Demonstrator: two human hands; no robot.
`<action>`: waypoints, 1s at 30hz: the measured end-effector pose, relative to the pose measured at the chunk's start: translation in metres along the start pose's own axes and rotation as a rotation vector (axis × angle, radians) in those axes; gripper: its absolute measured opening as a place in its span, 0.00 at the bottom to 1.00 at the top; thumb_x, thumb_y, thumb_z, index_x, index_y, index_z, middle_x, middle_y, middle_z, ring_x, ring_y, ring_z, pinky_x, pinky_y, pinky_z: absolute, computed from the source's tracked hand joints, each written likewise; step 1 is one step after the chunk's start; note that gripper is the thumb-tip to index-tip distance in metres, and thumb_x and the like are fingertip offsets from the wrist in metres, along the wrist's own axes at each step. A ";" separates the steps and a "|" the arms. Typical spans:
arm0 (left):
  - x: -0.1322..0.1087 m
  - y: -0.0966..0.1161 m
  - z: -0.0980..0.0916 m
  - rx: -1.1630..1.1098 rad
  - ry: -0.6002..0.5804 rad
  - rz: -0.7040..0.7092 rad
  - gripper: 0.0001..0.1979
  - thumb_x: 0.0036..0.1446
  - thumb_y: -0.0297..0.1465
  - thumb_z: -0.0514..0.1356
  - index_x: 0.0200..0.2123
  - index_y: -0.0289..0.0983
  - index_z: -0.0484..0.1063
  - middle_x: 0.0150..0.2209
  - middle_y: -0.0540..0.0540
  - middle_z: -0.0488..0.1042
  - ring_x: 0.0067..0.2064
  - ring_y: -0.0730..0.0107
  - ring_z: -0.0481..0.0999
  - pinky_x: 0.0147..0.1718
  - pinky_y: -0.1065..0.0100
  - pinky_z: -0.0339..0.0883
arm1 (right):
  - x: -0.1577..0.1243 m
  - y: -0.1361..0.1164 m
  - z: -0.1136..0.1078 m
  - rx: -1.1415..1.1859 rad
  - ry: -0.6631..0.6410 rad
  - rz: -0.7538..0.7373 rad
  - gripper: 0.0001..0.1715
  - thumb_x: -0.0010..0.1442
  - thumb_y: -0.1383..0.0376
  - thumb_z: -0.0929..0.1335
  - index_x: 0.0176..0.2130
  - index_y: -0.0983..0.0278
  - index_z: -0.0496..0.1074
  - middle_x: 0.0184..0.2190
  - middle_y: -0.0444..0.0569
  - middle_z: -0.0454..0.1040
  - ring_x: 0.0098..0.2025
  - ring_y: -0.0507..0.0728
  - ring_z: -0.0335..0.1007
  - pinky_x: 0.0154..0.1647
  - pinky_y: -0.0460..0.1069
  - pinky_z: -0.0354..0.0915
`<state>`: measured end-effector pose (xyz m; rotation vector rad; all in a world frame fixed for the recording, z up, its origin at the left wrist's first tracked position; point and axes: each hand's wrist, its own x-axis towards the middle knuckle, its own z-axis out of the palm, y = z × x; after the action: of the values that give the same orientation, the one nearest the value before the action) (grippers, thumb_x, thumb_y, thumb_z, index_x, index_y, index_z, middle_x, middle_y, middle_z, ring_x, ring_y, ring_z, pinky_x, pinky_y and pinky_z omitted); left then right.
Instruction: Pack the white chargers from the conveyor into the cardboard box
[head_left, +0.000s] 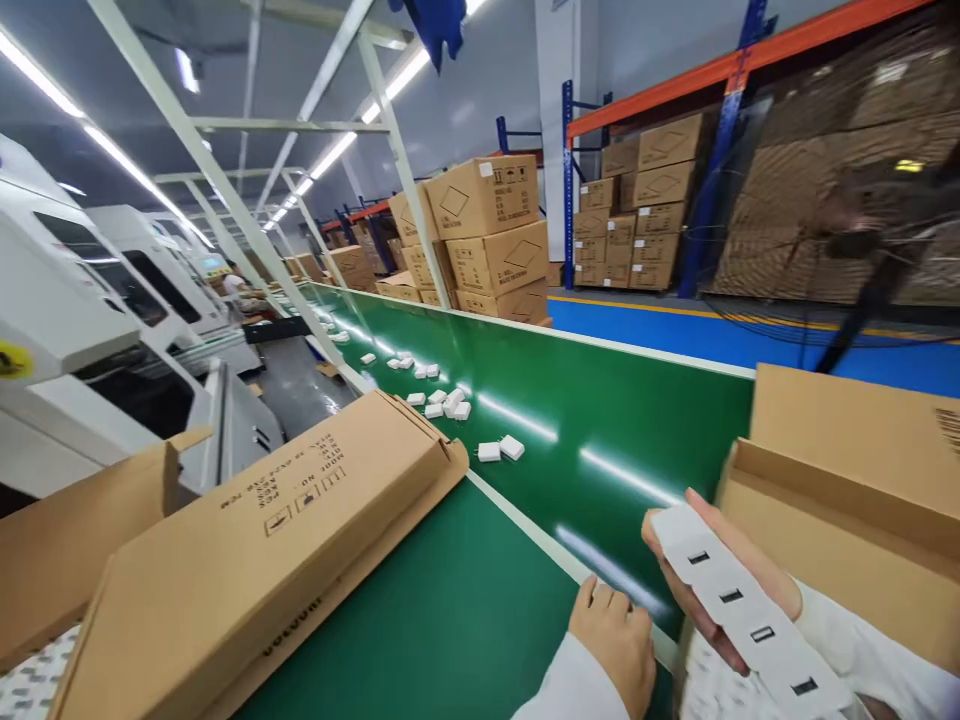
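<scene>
A row of several white USB chargers (746, 610), pressed side by side with their ports facing up, is held in my right hand (776, 580) at the lower right. The fingers grip the row along its two long sides, above an open carton (847, 535). More white pieces (720, 670) show in the carton below the hand. My left hand (619, 640) is by the pale edge strip of the green conveyor belt (645, 400), its fingers curled downward; whatever is under them is hidden. Loose white chargers (454, 402) lie on the belt farther off, with two chargers (500, 449) nearer.
A closed, printed cardboard box (300, 510) occupies the left side of the green worktop (427, 610). Beside it, an open carton (90, 540) holds white pieces. Stacked cartons (495, 240) stand beyond the belt. A fan (847, 240) is at right; white machines (67, 270) stand left.
</scene>
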<state>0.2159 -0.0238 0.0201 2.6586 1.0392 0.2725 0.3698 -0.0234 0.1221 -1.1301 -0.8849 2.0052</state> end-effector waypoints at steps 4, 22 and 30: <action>-0.009 0.026 0.013 0.010 0.005 0.011 0.10 0.55 0.28 0.48 0.31 0.38 0.69 0.30 0.43 0.72 0.38 0.63 0.68 0.52 0.59 0.50 | -0.043 0.019 0.010 0.286 -0.092 -0.090 0.31 0.49 0.37 0.54 0.25 0.59 0.62 0.10 0.45 0.68 0.08 0.53 0.62 0.05 0.42 0.53; -0.008 0.016 0.024 0.059 0.168 0.110 0.11 0.57 0.31 0.50 0.26 0.41 0.70 0.25 0.50 0.70 0.33 0.70 0.66 0.46 0.64 0.54 | -0.092 0.055 0.022 0.396 -0.028 -0.245 0.31 0.53 0.40 0.52 0.27 0.61 0.65 0.11 0.47 0.70 0.10 0.54 0.66 0.05 0.41 0.55; -0.011 0.022 0.031 0.114 0.300 0.176 0.08 0.52 0.29 0.53 0.23 0.39 0.67 0.24 0.49 0.69 0.32 0.69 0.67 0.44 0.64 0.57 | -0.093 0.056 0.027 0.357 0.155 -0.163 0.34 0.50 0.38 0.54 0.25 0.64 0.67 0.11 0.48 0.68 0.09 0.55 0.64 0.05 0.43 0.54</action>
<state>0.2300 -0.0529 -0.0025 2.8789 0.9253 0.6856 0.3713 -0.1348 0.1285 -0.9621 -0.4976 1.8233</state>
